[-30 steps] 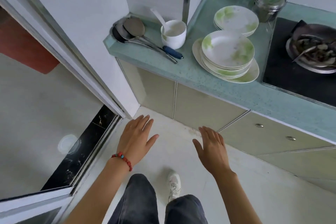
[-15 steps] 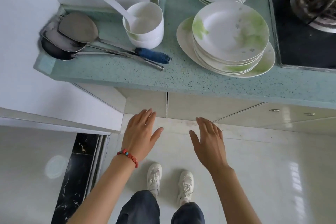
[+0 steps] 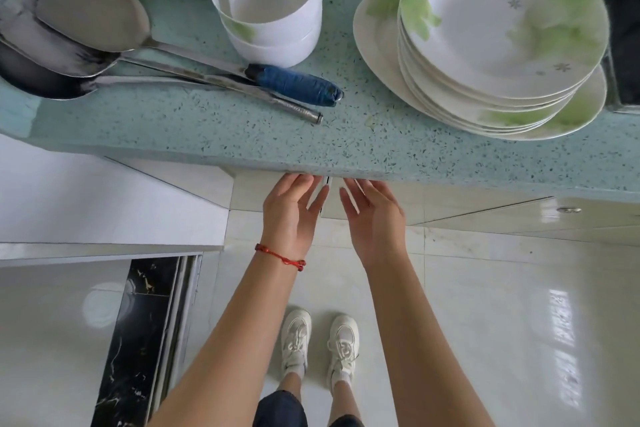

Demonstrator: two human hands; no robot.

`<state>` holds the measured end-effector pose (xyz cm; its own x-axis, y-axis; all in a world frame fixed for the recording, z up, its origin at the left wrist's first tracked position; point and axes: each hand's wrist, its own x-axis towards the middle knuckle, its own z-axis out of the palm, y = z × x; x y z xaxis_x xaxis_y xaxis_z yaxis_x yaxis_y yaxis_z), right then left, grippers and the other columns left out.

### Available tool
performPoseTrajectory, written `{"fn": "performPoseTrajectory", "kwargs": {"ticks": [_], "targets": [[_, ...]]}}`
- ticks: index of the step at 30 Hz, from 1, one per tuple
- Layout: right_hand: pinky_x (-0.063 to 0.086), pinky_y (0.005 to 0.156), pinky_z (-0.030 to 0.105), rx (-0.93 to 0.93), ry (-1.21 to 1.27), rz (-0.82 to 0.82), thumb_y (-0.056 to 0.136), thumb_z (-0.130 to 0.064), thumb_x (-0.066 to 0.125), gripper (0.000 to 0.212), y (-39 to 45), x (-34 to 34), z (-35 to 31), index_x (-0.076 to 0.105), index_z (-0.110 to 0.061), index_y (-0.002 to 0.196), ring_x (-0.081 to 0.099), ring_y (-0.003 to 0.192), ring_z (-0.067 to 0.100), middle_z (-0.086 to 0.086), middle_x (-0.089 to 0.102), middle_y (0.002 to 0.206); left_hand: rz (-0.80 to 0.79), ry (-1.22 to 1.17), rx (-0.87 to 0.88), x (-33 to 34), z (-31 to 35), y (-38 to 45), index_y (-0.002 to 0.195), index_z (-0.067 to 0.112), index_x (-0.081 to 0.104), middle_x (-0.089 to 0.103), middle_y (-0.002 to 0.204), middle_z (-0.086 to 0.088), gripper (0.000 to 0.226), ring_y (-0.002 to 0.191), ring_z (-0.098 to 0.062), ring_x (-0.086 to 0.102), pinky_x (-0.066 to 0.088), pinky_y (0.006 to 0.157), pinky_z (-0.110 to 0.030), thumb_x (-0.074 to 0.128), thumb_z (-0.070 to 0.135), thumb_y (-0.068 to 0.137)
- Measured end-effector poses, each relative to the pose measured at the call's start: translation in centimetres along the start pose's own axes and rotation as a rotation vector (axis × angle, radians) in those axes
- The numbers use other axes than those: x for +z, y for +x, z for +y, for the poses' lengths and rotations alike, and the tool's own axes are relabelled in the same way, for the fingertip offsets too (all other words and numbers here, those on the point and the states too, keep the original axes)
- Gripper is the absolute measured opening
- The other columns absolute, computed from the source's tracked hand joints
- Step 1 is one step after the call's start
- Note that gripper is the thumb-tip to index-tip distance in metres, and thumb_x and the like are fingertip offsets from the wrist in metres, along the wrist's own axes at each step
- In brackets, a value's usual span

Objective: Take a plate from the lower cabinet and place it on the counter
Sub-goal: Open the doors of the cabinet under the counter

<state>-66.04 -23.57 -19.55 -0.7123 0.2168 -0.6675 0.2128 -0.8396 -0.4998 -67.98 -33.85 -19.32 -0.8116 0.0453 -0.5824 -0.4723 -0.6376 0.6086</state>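
The lower cabinet [image 3: 374, 199] has pale beige doors, mostly hidden under the overhang of the speckled green counter [image 3: 242, 135]. My left hand [image 3: 292, 210] and my right hand [image 3: 372, 215] reach side by side to the seam between two doors, fingers spread, tips at the top edge just under the counter lip. Neither hand holds anything. The doors look shut; the cabinet's inside is hidden. A stack of white plates with green leaf print [image 3: 495, 38] stands on the counter at the right.
On the counter's left lie metal ladles and spatulas [image 3: 86, 35], one with a blue handle [image 3: 298, 85]. White stacked bowls with a white spoon [image 3: 273, 7] stand in the middle. A dark hob edge [image 3: 623, 28] is at far right. A white wall corner [image 3: 104, 204] juts at left.
I have stepped up to the counter and the view now looks straight down. Both hands moved forward from mid-air to the top edge of the cabinet doors.
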Motion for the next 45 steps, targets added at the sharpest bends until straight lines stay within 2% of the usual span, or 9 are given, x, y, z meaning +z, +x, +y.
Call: {"fn": "performPoseTrajectory", "kwargs": {"ticks": [8,12,17,21,24,32,36,40,45], "targets": [[0.053,0.080,0.028,0.045,0.109,-0.009,0.090,0.005,0.042,0.017,-0.5,-0.5,1.0,0.051,-0.009,0.085,0.065,0.082,0.019,0.007,0.059,0.084,0.081,-0.143,-0.051,-0.7,-0.7,-0.3,0.076,0.009,0.059,0.071,0.070,-0.004,0.025,0.067,-0.012,0.069,0.056,0.068,-0.021,0.045,-0.008,0.087],[0.054,0.065,0.023,0.008,0.051,0.080,0.088,0.000,0.050,0.015,-2.8,-2.3,1.9,0.053,-0.011,0.078,0.060,0.070,0.016,0.004,0.057,0.073,0.163,-0.008,-0.047,-2.6,-1.3,-2.6,0.076,0.008,0.058,0.060,0.076,-0.008,0.017,0.063,-0.010,0.065,0.053,0.059,-0.016,0.051,-0.004,0.086],[0.049,0.062,0.021,-0.087,-0.225,0.230,0.083,-0.007,0.062,0.021,-6.4,-5.5,2.9,0.058,-0.016,0.064,0.061,0.061,0.009,-0.005,0.064,0.057,0.292,0.220,0.028,-6.4,-2.2,-6.5,0.072,0.011,0.064,0.067,0.054,0.006,0.011,0.058,-0.007,0.063,0.051,0.051,-0.016,0.063,0.006,0.081],[0.046,0.053,0.016,-0.151,-0.465,0.301,0.078,-0.015,0.068,0.020,-9.1,-8.3,3.1,0.052,-0.010,0.068,0.052,0.052,0.006,0.000,0.056,0.061,0.339,0.351,0.075,-9.7,-2.3,-9.5,0.054,0.020,0.068,0.065,0.047,0.008,0.025,0.051,-0.002,0.058,0.046,0.048,-0.013,0.068,0.007,0.076],[0.041,0.057,0.023,-0.197,-0.567,0.344,0.076,-0.015,0.071,0.029,-10.6,-10.1,2.9,0.046,-0.012,0.059,0.043,0.049,0.011,-0.006,0.049,0.047,0.376,0.453,0.114,-11.8,-1.9,-11.4,0.058,0.016,0.065,0.064,0.047,0.007,0.020,0.052,-0.007,0.057,0.045,0.049,-0.016,0.072,0.006,0.074],[0.038,0.057,0.026,-0.267,-0.723,0.332,0.076,-0.011,0.067,0.027,-14.1,-14.8,1.7,0.046,-0.011,0.058,0.041,0.052,0.015,0.002,0.043,0.055,0.443,0.708,0.273,-16.7,-0.3,-15.7,0.060,0.011,0.052,0.053,0.046,0.007,0.024,0.037,0.005,0.049,0.040,0.044,-0.007,0.070,0.005,0.074],[0.041,0.051,0.018,-0.326,-0.762,0.334,0.076,-0.010,0.067,0.024,-15.7,-17.0,1.0,0.049,-0.013,0.060,0.045,0.047,0.008,0.001,0.048,0.054,0.497,0.748,0.282,-18.4,0.5,-17.2,0.074,0.010,0.063,0.065,0.066,-0.006,0.010,0.054,-0.009,0.062,0.048,0.055,-0.023,0.073,0.007,0.072],[0.034,0.038,0.007,-0.410,-0.801,0.385,0.075,-0.010,0.065,0.019,-17.4,-19.3,0.1,0.054,-0.011,0.060,0.043,0.037,-0.001,0.000,0.051,0.052,0.522,0.828,0.322,-19.8,1.2,-18.3,0.074,0.016,0.066,0.067,0.069,-0.001,0.010,0.063,-0.008,0.062,0.047,0.059,-0.022,0.074,0.010,0.071],[0.028,0.052,0.026,-0.453,-0.879,0.504,0.076,-0.015,0.063,0.026,-19.2,-22.5,-1.0,0.050,0.002,0.061,0.035,0.052,0.015,0.008,0.045,0.055,0.559,0.915,0.337,-21.6,2.1,-19.4,0.089,0.007,0.068,0.067,0.082,-0.009,0.019,0.072,-0.021,0.062,0.051,0.076,-0.034,0.074,0.014,0.072]]}}
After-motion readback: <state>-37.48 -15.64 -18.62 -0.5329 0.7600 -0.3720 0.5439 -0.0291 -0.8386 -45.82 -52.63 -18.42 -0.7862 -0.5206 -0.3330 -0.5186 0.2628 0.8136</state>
